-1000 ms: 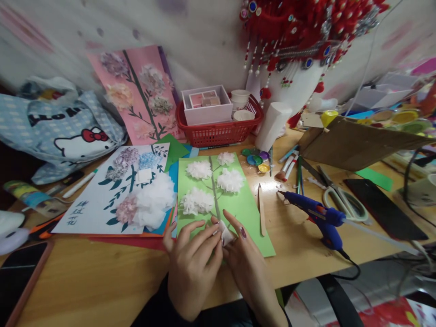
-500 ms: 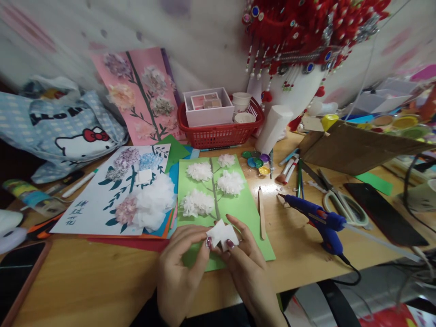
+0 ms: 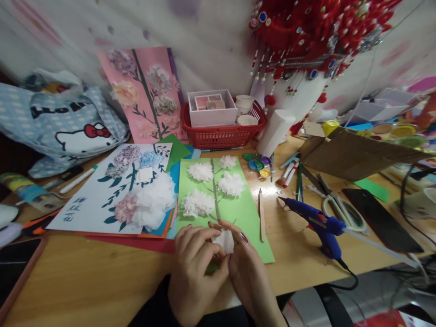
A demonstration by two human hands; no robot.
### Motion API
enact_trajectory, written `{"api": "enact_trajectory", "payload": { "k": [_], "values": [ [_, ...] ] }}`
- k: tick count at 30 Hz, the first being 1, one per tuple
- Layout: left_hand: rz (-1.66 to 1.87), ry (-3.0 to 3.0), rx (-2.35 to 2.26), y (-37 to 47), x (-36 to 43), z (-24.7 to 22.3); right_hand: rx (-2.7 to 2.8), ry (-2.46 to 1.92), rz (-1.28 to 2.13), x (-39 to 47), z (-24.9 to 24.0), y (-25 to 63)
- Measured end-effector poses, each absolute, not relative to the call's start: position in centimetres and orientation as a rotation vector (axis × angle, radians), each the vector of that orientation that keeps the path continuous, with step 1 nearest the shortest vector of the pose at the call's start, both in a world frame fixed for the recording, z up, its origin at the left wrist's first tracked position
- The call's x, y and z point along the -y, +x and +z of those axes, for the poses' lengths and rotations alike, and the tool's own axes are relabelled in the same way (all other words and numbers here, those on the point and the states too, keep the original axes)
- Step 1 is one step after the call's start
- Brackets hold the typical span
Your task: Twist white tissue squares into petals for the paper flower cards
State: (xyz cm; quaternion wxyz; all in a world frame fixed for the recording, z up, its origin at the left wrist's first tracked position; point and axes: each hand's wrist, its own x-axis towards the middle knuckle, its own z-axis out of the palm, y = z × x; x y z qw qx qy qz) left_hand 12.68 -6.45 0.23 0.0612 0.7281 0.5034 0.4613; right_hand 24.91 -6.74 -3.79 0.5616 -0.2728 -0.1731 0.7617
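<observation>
Between my hands is a small piece of white tissue paper [image 3: 225, 242], partly covered by fingers. My left hand [image 3: 195, 263] is closed on its left side, thumb and fingertips pinched together. My right hand [image 3: 251, 268] supports the paper from the right, thumb and fingers around it. Beneath them lies a green sheet [image 3: 245, 231] with a painted grey stem and several ruffled white paper flowers [image 3: 231, 183]. To the left, a pile of white tissue pieces [image 3: 154, 202] rests on a white sheet [image 3: 88, 200] with painted leaves and coloured paper flowers.
Right of the green sheet are a wooden stick [image 3: 262, 215], a blue glue gun [image 3: 315, 215], scissors [image 3: 342, 209] and a dark phone [image 3: 383, 220]. A red basket [image 3: 223, 137] stands behind, beside a white roll [image 3: 276, 131]. Another phone [image 3: 18, 272] lies at the left edge.
My left hand has shifted right and turned over the paper, its fingers now covering part of it. The paper's two spread corners now show as one folded piece. The view has shifted slightly.
</observation>
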Motion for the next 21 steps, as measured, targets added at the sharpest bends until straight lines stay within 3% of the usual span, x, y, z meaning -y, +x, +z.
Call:
{"api": "enact_trajectory", "payload": {
  "k": [21],
  "values": [
    [1.292,2.202,-1.617,12.2,6.3,-1.2,0.321,-0.686,1.833,6.7,-2.2,24.8]
  ]
}}
